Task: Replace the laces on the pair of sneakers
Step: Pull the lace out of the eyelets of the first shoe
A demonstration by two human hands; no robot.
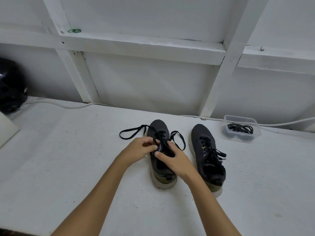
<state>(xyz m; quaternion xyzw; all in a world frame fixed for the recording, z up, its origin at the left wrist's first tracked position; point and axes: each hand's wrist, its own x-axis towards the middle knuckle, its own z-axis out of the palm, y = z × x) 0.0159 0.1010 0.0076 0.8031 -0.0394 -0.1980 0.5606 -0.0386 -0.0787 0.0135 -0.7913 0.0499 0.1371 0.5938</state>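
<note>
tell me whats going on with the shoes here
A person is working on the left sneaker of a dark pair on a white table. The left hand pinches its black lace while the right hand rests on the tongue area. The right sneaker sits untouched, still laced. A clear container holds more black laces.

Both hands [158, 152] on left sneaker [161, 160], apparently pinching lace [131, 133]; right sneaker [207, 155] beside.

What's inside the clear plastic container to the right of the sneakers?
The container holds a coiled bundle of black laces. Dark round shapes lie beneath them; what they are cannot be told.
</note>
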